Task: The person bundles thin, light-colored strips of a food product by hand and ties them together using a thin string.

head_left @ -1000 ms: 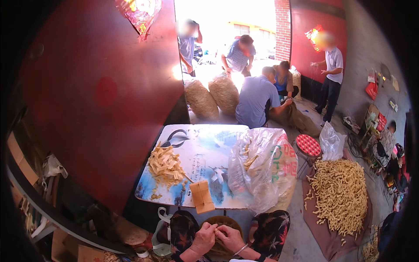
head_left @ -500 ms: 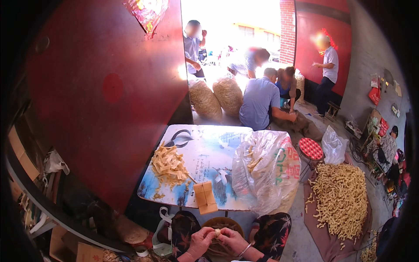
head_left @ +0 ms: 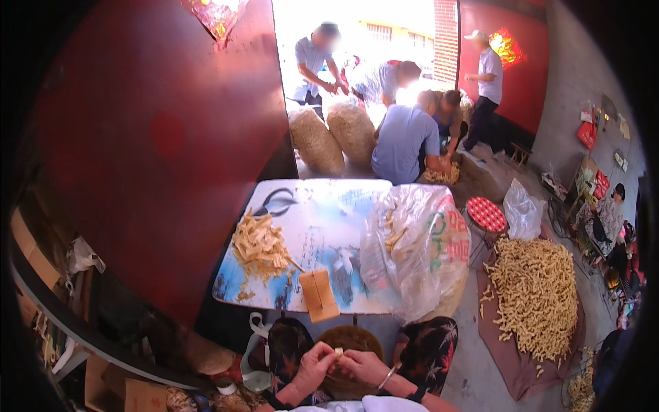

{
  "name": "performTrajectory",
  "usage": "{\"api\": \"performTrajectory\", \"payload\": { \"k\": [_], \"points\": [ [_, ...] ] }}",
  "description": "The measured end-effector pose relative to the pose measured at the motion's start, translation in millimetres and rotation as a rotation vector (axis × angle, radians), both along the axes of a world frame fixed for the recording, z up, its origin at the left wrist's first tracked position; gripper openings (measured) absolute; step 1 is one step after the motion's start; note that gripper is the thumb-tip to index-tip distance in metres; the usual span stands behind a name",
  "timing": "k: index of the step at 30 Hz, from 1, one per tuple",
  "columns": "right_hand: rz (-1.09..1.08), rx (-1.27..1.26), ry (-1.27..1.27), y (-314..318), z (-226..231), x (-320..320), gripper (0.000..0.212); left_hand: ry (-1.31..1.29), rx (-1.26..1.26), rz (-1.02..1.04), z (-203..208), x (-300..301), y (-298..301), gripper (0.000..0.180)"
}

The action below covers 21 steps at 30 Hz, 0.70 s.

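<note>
Low in the view, over my lap, my left hand point(head_left: 316, 367) and my right hand point(head_left: 365, 367) meet fingertip to fingertip. Both pinch a small pale-yellow strip point(head_left: 338, 351), its middle partly covered by my fingers. Just beneath them, between my knees, is a round brown basket point(head_left: 351, 335). Beyond it stands a low table point(head_left: 322, 199) with a painted blue-and-white top. A heap of flat, pale-yellow strips point(head_left: 261, 244) lies on its left side. A tan wooden block point(head_left: 318, 295) juts over the table's near edge.
A clear plastic bag point(head_left: 419, 254) covers the table's right side. Right of it, knotted yellow pieces point(head_left: 535, 295) are heaped on a brown cloth point(head_left: 504, 371), near a red checkered stool point(head_left: 486, 214). Several people work by the doorway around full sacks point(head_left: 316, 141). A shelf point(head_left: 103, 350) stands left.
My hands keep their pinch on the strip, turned slightly. By the doorway, one person now leans over the sacks, another at right has moved left. Yellow pieces now show by a crouching person's hands.
</note>
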State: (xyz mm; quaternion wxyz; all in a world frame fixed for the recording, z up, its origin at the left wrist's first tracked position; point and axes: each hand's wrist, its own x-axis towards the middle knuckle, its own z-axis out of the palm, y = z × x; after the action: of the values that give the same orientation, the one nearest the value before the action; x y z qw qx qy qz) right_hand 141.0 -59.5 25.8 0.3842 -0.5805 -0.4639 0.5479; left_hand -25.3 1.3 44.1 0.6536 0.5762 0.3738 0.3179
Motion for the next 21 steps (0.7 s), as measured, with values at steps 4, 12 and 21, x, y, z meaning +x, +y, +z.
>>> {"api": "performTrajectory", "payload": {
  "k": [4,12,21],
  "points": [
    [-0.052,0.325,-0.261,3,6,4,0.019,0.051,0.086,0.109,3,-7,13,0.008],
    [-0.315,0.102,0.148,0,5,-4,0.019,-0.458,-0.478,0.155,-8,-4,20,0.011],
    [-0.301,0.396,-0.345,8,8,-17,0.019,-0.305,-0.288,0.052,-12,10,9,0.02]
  ]
}}
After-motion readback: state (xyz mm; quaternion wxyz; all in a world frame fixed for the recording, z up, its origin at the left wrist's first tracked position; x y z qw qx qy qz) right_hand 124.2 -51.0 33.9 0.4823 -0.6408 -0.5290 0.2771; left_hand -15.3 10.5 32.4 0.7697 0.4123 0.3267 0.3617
